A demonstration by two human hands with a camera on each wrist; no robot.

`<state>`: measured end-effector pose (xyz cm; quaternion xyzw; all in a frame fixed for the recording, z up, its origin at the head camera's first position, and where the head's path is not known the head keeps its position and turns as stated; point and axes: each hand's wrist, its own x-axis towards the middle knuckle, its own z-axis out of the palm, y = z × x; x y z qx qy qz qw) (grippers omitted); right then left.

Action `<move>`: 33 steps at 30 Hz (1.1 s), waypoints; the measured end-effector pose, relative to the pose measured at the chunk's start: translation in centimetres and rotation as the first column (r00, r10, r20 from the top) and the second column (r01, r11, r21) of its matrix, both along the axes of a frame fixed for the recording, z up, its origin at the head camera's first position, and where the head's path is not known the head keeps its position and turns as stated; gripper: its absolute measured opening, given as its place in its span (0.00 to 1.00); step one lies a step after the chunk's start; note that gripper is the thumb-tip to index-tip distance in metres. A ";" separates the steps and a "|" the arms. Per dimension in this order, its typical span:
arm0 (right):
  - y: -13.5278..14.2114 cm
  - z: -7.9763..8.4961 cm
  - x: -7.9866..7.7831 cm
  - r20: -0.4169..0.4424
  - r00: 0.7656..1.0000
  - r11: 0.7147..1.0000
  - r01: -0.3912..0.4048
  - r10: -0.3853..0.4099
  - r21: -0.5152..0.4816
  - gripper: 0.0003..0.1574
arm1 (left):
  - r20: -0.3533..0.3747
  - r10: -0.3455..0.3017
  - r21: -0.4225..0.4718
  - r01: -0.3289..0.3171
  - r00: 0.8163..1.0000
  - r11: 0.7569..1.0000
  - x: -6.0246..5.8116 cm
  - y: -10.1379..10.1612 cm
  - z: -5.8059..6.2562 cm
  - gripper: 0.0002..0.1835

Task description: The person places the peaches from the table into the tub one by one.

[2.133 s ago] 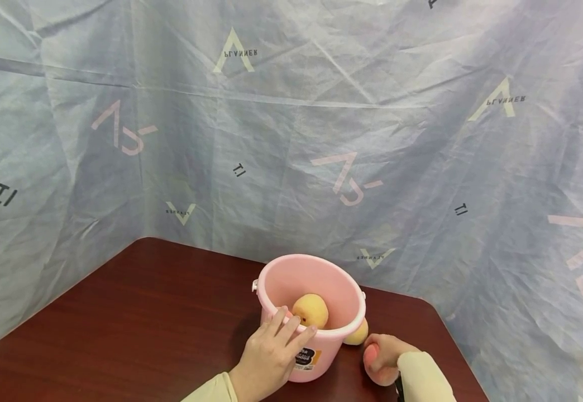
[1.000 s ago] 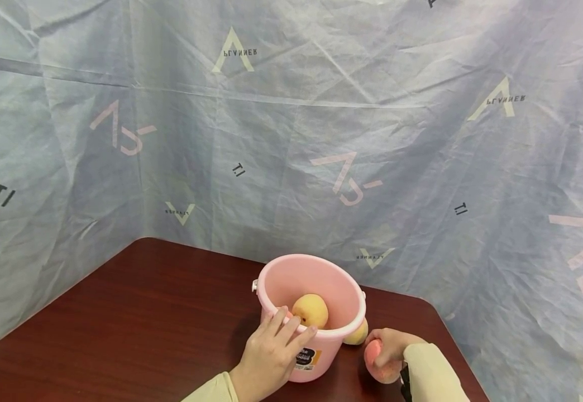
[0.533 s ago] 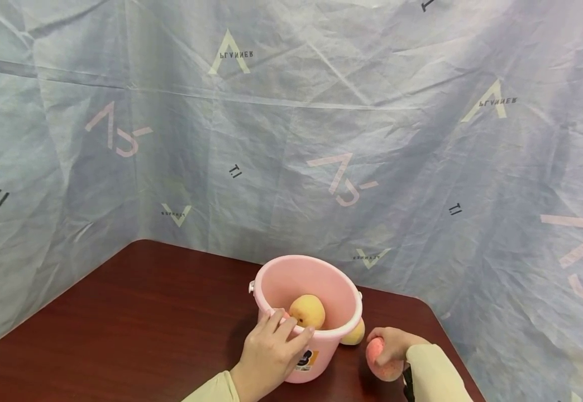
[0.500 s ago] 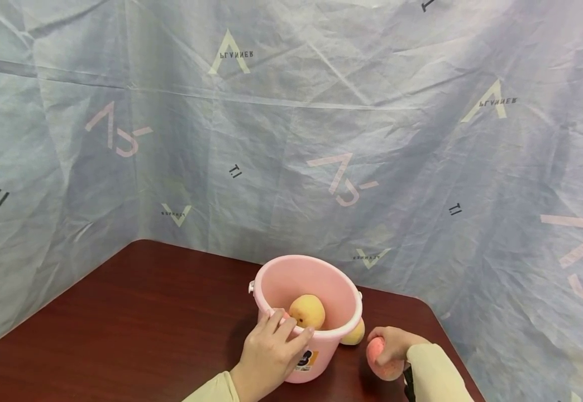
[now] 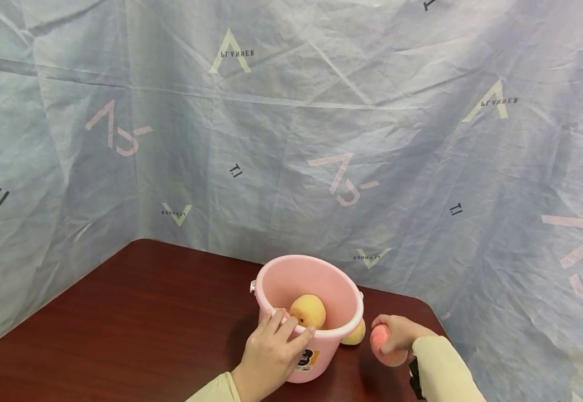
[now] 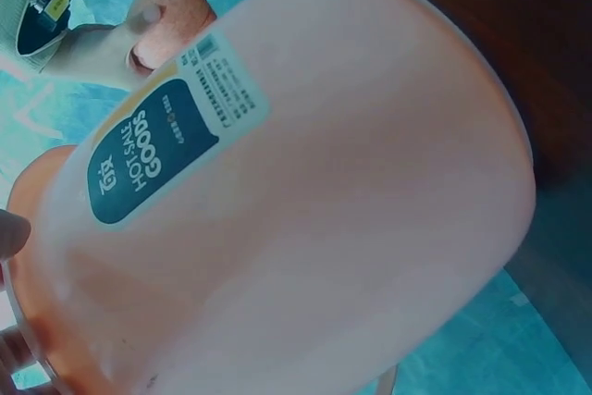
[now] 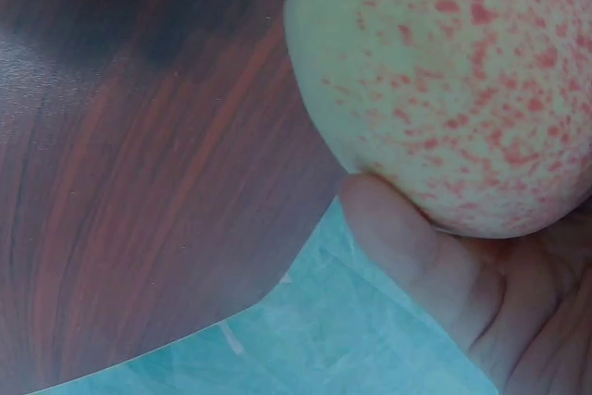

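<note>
Seen from where I stand, the pink round plastic bucket [image 5: 305, 279] is positioned at lower centre of the head view, mouth upward, on the dark red-brown wooden table [image 5: 135, 318]. The left hand [image 5: 271, 350] is applied to the near side of the bucket: its fingers hook over the rim, grasping it. A cream sleeve [image 5: 217, 389] covers that wrist at the bottom edge.

The right hand [image 5: 400, 333] is located at lower right of the head view, well clear of the bucket. Its fingers and thumb are clenched around a pinkish-red rounded peach [image 5: 391, 353]. A dark shadow falls on the table beneath. In the right wrist view, the peach fills the upper right and displays pale skin with red flecks; the thumb presses its underside. A black fitting [image 5: 415, 379] is mounted at this wrist, beside its cream sleeve [image 5: 447, 371].

A yellow round fruit [image 5: 308, 311] lies inside the bucket. A second yellow fruit [image 5: 354, 334] rests on the table just beside the bucket's right side, partly hidden by it. The left wrist view, upper left, presents the dark printed label [image 6: 153, 150] on the bucket wall. A grey-blue creased cloth [image 5: 271, 139] with printed lettering encloses the table.
</note>
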<state>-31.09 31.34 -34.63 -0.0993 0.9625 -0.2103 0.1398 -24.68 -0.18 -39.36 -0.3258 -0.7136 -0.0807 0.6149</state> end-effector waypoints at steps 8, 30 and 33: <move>0.1 1.1 -0.2 -0.054 0.998 0.999 -0.037 0.036 -0.011 0.34 | 0.003 0.003 -0.004 -0.003 1.000 1.000 0.0 0.0 -0.1 0.22; -0.1 2.6 -0.9 -0.348 0.928 0.991 -0.126 0.132 0.039 0.32 | 0.001 0.014 -0.023 -0.014 1.000 1.000 0.0 -0.2 -0.2 0.21; -0.3 2.7 -0.8 -0.397 0.910 0.992 -0.108 0.122 0.058 0.33 | 0.001 0.017 -0.026 -0.017 1.000 1.000 0.1 -0.2 -0.2 0.21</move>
